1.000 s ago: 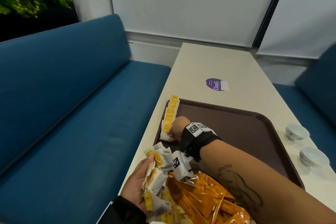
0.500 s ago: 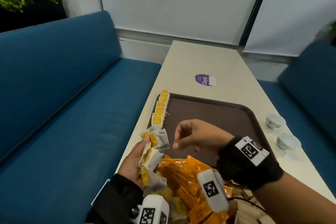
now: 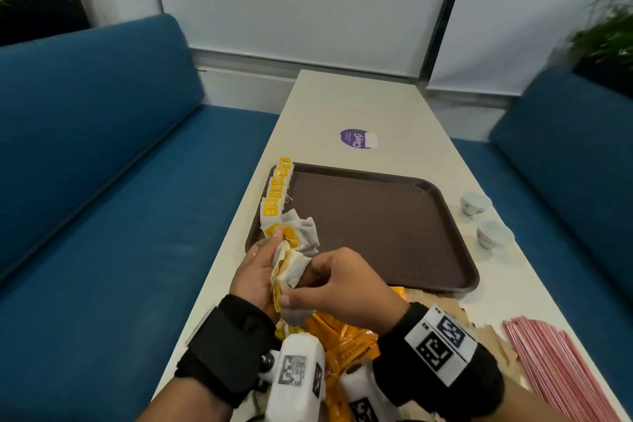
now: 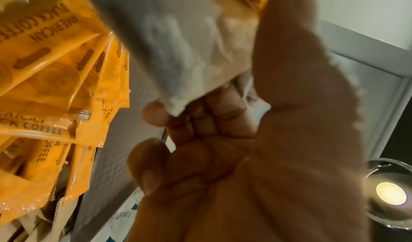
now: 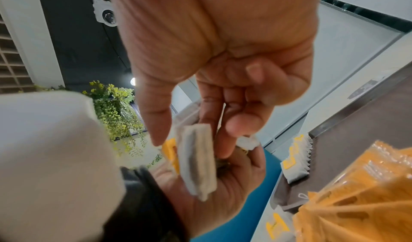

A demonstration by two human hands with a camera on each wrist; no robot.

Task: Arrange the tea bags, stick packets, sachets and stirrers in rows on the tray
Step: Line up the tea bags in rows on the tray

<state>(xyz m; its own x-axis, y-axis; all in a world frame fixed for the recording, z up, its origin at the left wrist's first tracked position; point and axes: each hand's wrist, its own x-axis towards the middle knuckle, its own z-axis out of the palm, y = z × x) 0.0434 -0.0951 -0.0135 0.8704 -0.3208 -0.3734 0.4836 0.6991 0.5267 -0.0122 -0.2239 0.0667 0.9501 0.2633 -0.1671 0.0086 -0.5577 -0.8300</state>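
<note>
My left hand (image 3: 270,264) grips a bunch of white tea bags (image 3: 299,240) with yellow tags above the table's near left edge. My right hand (image 3: 296,284) pinches one tea bag (image 3: 291,272) of that bunch between thumb and fingers; the right wrist view shows this tea bag (image 5: 197,161) edge-on over the left palm. A row of tea bags (image 3: 278,188) lies along the left side of the brown tray (image 3: 376,226). Orange stick packets (image 3: 346,336) are heaped under my wrists, and the stick packets (image 4: 55,69) read "American Black Coffee". Pink stirrers (image 3: 565,367) lie at the near right.
Two small white cups (image 3: 474,203) (image 3: 493,233) stand right of the tray. A purple sticker (image 3: 358,139) is on the table beyond it. Blue benches (image 3: 102,181) flank the narrow table, so the table's left edge is close to my left hand.
My right hand left the row on the tray, drew back towards me and now pinches a tea bag in the left hand's bunch. The head view swung right.
</note>
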